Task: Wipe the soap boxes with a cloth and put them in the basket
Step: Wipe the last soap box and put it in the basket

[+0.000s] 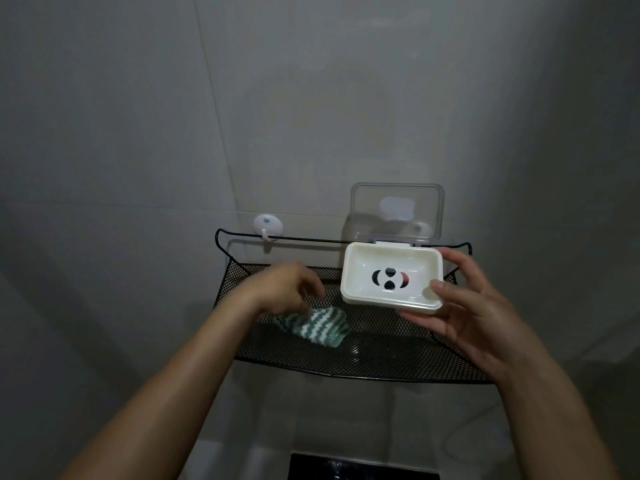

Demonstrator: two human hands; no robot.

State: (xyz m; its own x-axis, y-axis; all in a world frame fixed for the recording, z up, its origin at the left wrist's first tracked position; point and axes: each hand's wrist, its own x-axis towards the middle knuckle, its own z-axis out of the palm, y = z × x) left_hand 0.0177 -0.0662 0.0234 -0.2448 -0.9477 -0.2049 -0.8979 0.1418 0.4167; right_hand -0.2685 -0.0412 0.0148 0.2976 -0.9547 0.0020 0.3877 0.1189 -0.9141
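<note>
A white soap box (391,277) with a clear lid flipped up sits in my right hand (464,306), which grips its right end above the black mesh basket (381,362). The box's bottom has dark drain slots. A green-and-white striped cloth (313,327) lies inside the basket at the left. My left hand (287,289) reaches down over the cloth with fingers curled loosely; whether it touches the cloth is unclear.
The basket hangs on a grey tiled wall from a white hook (267,226) at the left. A dark rectangular object (360,467) shows at the bottom edge below the basket.
</note>
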